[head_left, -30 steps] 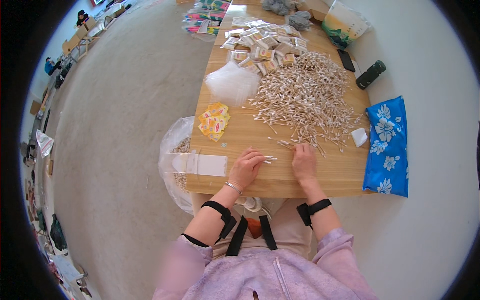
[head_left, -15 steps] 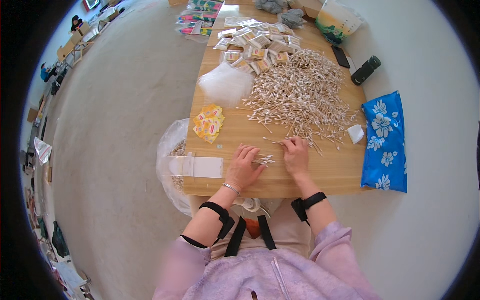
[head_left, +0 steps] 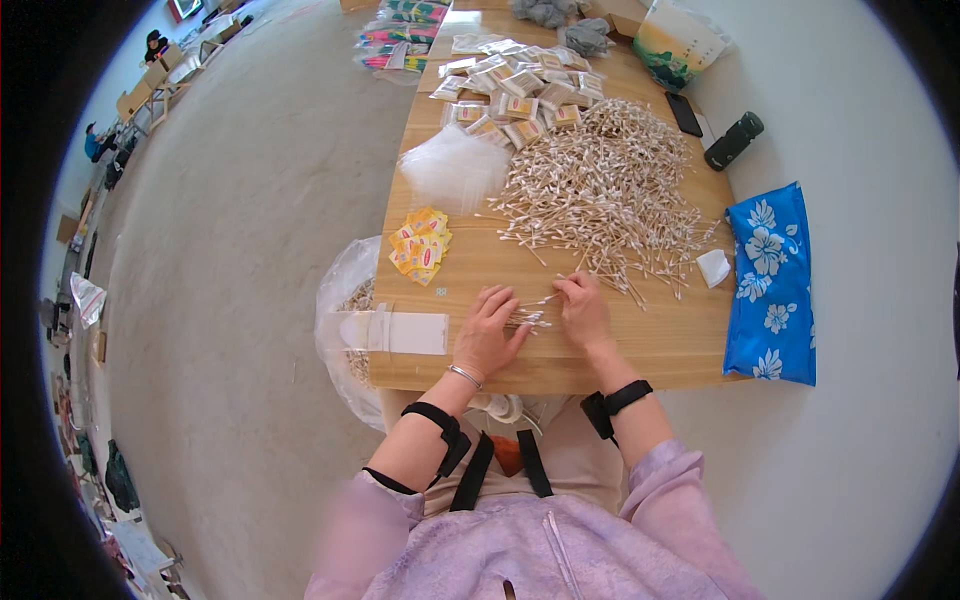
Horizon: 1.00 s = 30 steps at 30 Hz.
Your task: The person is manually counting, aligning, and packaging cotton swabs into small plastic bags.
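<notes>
My left hand rests on the wooden table, fingers curved over a small bundle of cotton swabs; whether they grip or merely fence it, I cannot tell. My right hand, at three o'clock from the bundle, appears to have its fingertips pinched on a single swab. The loose heap of swabs lies at one o'clock, yellow cards at ten. In my judgement, good practice is pinching by the stick, keeping sticks parallel, cotton heads level, and left-hand pressure light so nothing rolls.
</notes>
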Available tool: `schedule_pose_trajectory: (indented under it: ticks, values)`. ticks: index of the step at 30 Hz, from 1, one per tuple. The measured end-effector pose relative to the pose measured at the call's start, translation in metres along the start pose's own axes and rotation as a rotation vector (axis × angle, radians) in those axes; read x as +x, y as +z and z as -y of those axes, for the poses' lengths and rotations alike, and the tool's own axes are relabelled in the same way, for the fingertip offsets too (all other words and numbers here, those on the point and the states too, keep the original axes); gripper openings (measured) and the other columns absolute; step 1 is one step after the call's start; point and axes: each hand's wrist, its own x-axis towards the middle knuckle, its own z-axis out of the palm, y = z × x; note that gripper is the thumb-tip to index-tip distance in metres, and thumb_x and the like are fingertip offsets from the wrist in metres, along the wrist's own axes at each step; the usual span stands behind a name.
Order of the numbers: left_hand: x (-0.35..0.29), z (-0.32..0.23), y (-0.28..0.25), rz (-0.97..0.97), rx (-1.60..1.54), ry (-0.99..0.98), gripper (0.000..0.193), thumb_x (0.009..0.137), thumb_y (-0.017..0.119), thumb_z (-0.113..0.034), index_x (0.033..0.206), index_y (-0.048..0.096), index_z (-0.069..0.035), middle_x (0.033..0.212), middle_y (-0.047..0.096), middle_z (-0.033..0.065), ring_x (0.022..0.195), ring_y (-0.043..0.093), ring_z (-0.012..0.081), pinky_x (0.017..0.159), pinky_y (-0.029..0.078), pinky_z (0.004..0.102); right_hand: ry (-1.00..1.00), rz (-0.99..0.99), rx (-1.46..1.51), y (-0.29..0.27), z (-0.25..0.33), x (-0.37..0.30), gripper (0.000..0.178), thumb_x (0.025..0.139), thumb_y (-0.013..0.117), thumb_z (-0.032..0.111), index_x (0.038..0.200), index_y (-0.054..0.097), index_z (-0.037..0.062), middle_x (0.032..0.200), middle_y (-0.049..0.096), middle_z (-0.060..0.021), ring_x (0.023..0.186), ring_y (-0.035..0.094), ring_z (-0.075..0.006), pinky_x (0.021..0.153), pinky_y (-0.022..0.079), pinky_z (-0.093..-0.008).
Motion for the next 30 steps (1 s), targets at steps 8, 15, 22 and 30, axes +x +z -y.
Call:
schedule_pose_trajectory:
  ticks: [8, 15, 22, 30]
  values:
    - [0.001, -0.005, -0.006, -0.027, -0.070, -0.007, 0.046, 0.073, 0.070, -0.016, 0.114, 0.057, 0.000, 0.118, 0.057, 0.0159, 0.117, 0.049, 0.0324, 0.106, 0.036, 0.0424, 0.170, -0.215, -0.064, -0.001, 0.005, 0.001, 0.014, 0.082, 0.059, 0.005, 0.095, 0.065, 0.0062, 0.092, 0.058, -0.0123, 0.091, 0.056, -0.0288, 0.079, 0.047, -0.0385]
    - [0.001, 0.003, -0.004, -0.125, -0.250, -0.092, 0.037, 0.076, 0.058, 0.002, 0.113, 0.056, -0.002, 0.115, 0.057, 0.0181, 0.114, 0.051, 0.0350, 0.099, 0.042, 0.0411, 0.184, -0.155, 0.617, 0.045, 0.035, -0.014, 0.025, 0.082, 0.052, -0.005, 0.104, 0.059, 0.0021, 0.100, 0.057, -0.0132, 0.091, 0.058, -0.0298, 0.081, 0.047, -0.0347]
    - [-0.004, 0.011, -0.002, -0.269, -0.452, -0.346, 0.029, 0.086, 0.049, 0.004, 0.113, 0.058, -0.002, 0.106, 0.062, 0.0159, 0.099, 0.061, 0.0270, 0.087, 0.048, 0.0329, -0.038, -0.152, -0.107, 0.033, 0.047, -0.023, 0.050, 0.086, 0.058, 0.018, 0.130, 0.043, -0.0014, 0.134, 0.045, -0.0170, 0.127, 0.040, -0.0311, 0.107, 0.030, -0.0419]
    - [-0.002, 0.023, 0.005, -0.412, -0.622, -0.434, 0.024, 0.092, 0.047, 0.000, 0.114, 0.057, 0.002, 0.107, 0.064, 0.0110, 0.100, 0.059, 0.0164, 0.090, 0.046, 0.0273, -0.214, 0.369, -0.389, 0.029, 0.069, -0.052, 0.086, 0.085, 0.054, 0.050, 0.145, 0.021, -0.0014, 0.152, 0.016, -0.0211, 0.142, 0.010, -0.0364, 0.115, 0.008, -0.0468]
